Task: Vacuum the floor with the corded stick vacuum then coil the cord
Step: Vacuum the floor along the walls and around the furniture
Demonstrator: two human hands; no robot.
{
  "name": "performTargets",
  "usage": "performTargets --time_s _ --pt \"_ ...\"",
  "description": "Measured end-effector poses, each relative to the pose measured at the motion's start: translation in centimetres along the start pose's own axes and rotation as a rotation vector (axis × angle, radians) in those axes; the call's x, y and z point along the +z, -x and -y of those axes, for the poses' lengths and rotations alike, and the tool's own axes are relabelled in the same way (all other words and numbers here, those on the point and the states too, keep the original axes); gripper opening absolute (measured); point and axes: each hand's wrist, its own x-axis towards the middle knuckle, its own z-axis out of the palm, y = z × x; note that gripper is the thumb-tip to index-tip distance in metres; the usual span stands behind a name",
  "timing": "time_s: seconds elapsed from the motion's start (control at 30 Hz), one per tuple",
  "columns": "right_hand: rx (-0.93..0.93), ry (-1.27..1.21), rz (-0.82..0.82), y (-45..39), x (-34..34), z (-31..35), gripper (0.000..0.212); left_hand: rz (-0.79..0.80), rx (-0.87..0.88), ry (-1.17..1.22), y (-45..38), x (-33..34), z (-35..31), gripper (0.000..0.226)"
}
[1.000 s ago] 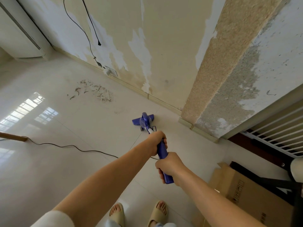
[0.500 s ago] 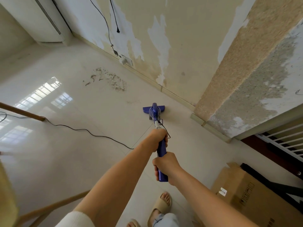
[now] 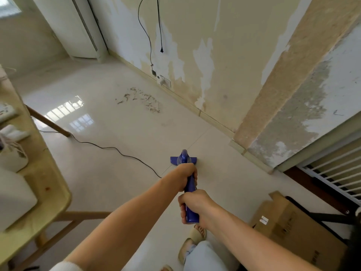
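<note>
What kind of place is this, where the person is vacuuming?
Probably a room in a home, worn or under repair. The wall has peeling paint, the floor is glossy pale tile with a debris patch, and a standing air conditioner fills the far corner. A cardboard box lies nearby.

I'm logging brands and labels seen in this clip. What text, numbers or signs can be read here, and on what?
Nothing here can be read.
Cardboard box: a white sticker and dark printed marks on its side, all too small and blurred to read.
Blue vacuum: no lettering visible.
White items on the table: marks too blurred to tell.
</note>
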Motion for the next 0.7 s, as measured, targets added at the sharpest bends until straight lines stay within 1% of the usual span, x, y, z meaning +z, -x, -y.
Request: performTargets --time_s 0.07,0.17,0.3,0.43,0.53,0.7 --pt "0.004 0.033 0.019 1.6 0.7 -1.7 0.027 -0.009 0.002 0.041 1.4 -0.7 2.2 0.013" --pt "0.001 0.097 0.041 3.8 1.8 -3.9 0.019 -0.012 -0.015 0.078 3.3 -2.1 5.1 0.011" --pt "0.0 0.127 0.057 4.7 3.4 -5.9 0.025 -0.007 -0.032 0.14 4.8 -3.8 7.4 0.015" --pt "-0.005 0.098 0.04 4.1 4.8 -7.4 0.039 0.003 -0.006 0.151 5.3 -4.6 8.4 0.016" --pt "-0.013 0.093 0.038 3.5 4.9 -7.8 0.04 0.01 0.007 0.169 4.9 -4.6 8.7 0.017" --pt "-0.02 0.134 0.039 0.7 4.5 -6.5 0.039 0.005 0.014 0.195 2.4 -4.9 7.4 0.009"
